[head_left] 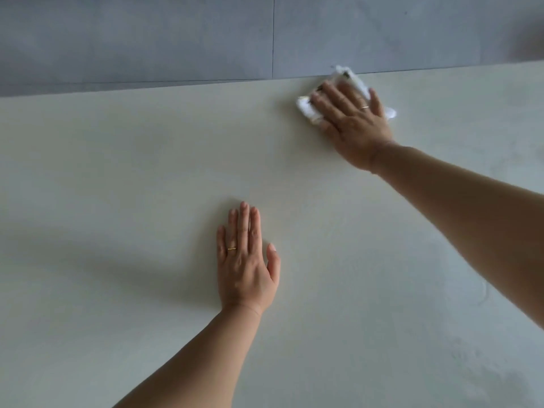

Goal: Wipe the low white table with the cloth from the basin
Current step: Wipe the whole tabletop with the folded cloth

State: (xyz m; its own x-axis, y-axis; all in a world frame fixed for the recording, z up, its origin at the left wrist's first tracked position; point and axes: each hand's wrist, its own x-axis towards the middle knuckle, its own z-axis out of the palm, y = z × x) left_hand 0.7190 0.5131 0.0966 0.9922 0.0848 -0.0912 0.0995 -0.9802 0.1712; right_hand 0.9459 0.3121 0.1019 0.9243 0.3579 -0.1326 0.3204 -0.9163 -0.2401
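No brand, label or writing is seen on anything in view. Two hands, one cloth and one table are counted. The right hand (351, 120) is pressed flat, fingers spread, on the white cloth (306, 108), which is bunched at the table's (117, 160) far edge, partly overhanging it. The cloth is blurred. The left hand (247, 260) is laid open, palm down, on the bare table, well apart from the cloth, with nothing held. One gold ring is worn on each hand. Grey floor (132, 39) is seen beyond the table.
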